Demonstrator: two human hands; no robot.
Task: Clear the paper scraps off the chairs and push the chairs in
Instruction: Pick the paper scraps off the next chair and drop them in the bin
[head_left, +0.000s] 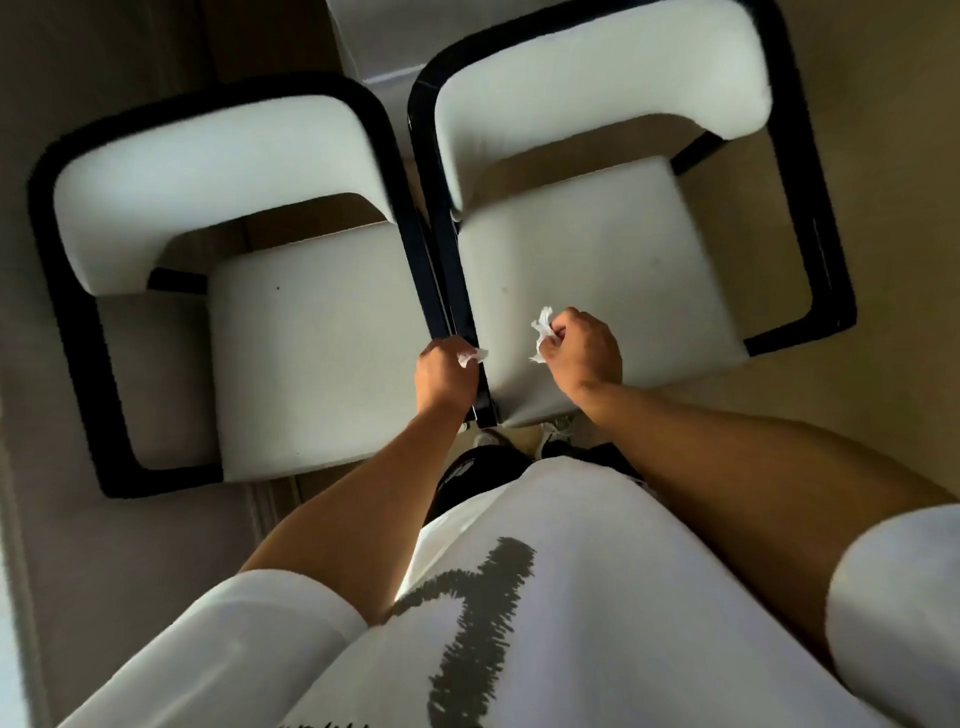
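Left hand (447, 371) and right hand (582, 345) each grip paper scraps (541, 332) over unlabelled chairs (597, 270).

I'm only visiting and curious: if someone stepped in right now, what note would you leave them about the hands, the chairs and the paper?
Left hand: grips a paper scrap.
Right hand: grips crumpled scraps.
Left chair and right chair: side by side, no scraps visible on either seat.
Done: seats look cleared.
Left: get rid of the held scraps, then push both chairs in.
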